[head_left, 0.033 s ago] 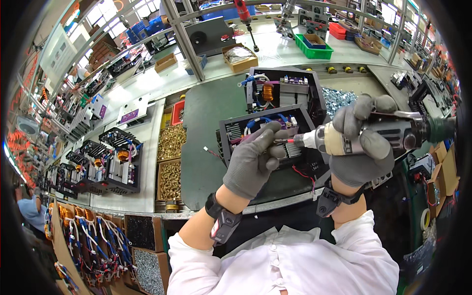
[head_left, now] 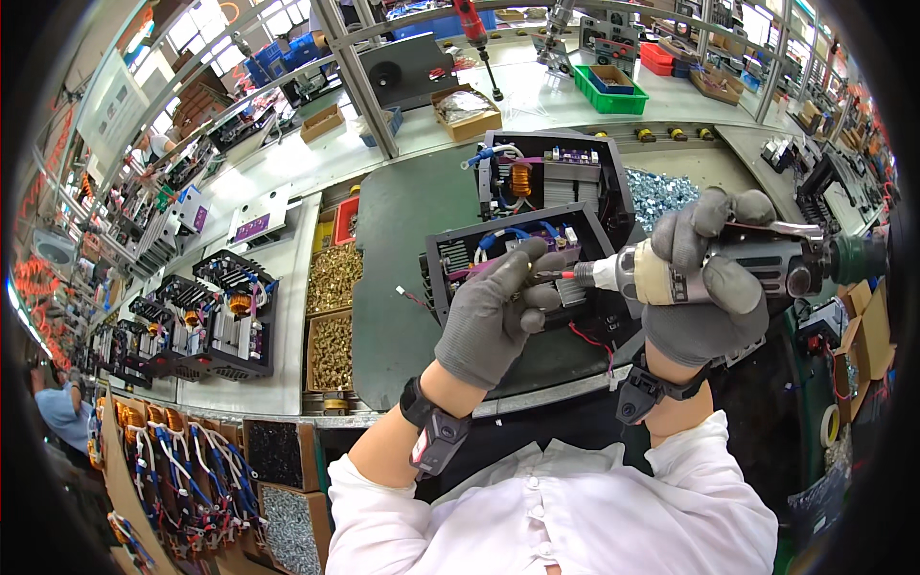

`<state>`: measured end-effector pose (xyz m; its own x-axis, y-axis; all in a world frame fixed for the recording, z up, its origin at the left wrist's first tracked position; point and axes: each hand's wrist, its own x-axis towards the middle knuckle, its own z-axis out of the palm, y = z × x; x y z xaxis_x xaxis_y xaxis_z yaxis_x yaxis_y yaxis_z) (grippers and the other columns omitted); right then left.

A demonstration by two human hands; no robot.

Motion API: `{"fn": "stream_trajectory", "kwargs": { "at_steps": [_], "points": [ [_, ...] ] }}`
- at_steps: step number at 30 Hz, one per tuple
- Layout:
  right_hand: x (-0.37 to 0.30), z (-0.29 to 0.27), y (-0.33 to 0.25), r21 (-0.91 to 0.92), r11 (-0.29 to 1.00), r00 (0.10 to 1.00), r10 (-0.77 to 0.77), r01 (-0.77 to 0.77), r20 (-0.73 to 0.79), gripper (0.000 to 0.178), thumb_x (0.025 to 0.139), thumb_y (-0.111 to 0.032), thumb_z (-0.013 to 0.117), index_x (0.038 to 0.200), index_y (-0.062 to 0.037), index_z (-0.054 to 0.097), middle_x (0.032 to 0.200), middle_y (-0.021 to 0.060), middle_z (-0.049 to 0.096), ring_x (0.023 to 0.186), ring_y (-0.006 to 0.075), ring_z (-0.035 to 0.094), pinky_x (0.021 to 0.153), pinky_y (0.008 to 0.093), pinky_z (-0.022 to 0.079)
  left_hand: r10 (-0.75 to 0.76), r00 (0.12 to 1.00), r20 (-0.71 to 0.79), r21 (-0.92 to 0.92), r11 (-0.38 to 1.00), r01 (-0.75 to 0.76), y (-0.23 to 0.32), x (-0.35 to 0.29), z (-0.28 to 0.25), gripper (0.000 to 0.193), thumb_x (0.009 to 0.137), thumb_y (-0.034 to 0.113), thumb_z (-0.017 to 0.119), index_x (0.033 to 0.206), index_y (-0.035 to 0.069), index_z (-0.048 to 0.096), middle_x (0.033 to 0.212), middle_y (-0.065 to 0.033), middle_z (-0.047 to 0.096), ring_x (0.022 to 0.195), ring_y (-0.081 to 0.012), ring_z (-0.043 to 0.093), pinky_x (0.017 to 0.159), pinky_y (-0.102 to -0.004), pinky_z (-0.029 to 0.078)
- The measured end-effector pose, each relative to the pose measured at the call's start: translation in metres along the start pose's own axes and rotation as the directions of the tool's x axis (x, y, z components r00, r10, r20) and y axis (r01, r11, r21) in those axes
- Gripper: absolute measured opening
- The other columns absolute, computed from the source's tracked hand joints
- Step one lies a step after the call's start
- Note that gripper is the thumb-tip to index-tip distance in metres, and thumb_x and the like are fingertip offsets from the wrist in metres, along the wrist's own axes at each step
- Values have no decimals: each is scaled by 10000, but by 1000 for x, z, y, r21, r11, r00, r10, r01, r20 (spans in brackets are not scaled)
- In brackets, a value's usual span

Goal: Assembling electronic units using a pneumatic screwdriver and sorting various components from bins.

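Note:
My right hand (head_left: pixel 709 278), in a grey glove, is wrapped round a pneumatic screwdriver (head_left: pixel 757 264) lying level, its bit pointing left. The gloved left hand (head_left: pixel 494 311) has its thumb and fingers pinched at the tip of the bit (head_left: pixel 551 275). Whatever small piece sits between those fingertips is too small to make out. Beneath both hands is a black metal housing (head_left: pixel 441 278) with blue cables and circuit parts inside, partly hidden by the left hand. Behind it stands a second black housing (head_left: pixel 618 182) holding a copper coil (head_left: pixel 520 179) and a finned metal block.
A green mat (head_left: pixel 393 249) lies under the housings. Silvery screws (head_left: pixel 661 192) are heaped at the right, and trays of brass fittings (head_left: pixel 333 278) stand at the left. More housings (head_left: pixel 240 331) sit on the left bench. A red-handled screwdriver (head_left: pixel 472 24) hangs overhead.
Very little differs. The left fingertips have shifted slightly at the bit's tip; the screwdriver stays almost in place.

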<state>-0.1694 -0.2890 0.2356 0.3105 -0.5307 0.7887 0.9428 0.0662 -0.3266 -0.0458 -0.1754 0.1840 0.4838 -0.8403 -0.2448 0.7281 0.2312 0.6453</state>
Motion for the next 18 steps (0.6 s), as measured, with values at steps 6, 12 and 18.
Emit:
{"fn": "stream_trajectory", "kwargs": {
  "at_steps": [6, 12, 18],
  "points": [
    [-12, -14, -3, 68, 998, 1000, -8, 8, -2, 522, 718, 34, 555, 1226, -77, 505, 894, 163, 548, 618, 191, 539, 662, 362, 444, -49, 971, 233, 76, 997, 32, -1, -6, -3, 284, 988, 331, 456, 1027, 77, 577, 724, 1, 568, 507, -76, 462, 395, -193, 316],
    [-19, -25, 3, 28, 991, 992, -130, 130, 7, 563, 703, 115, 546, 1230, -74, 492, 955, 169, 566, 604, 201, 585, 709, 410, 485, -33, 997, 69, -44, 998, 36, -10, -7, 11, 265, 979, 338, 475, 1009, 97, 581, 689, 4, 561, 474, -103, 435, 402, -205, 317],
    [-10, -37, 5, -46, 977, 976, -205, 209, 79, 538, 736, 79, 577, 1241, -78, 476, 984, 156, 558, 627, 192, 582, 678, 393, 472, -51, 994, 93, 237, 971, 27, 2, 3, 20, 327, 952, 391, 518, 959, 77, 608, 717, -16, 615, 546, -115, 499, 464, -228, 365]
  ]
}}
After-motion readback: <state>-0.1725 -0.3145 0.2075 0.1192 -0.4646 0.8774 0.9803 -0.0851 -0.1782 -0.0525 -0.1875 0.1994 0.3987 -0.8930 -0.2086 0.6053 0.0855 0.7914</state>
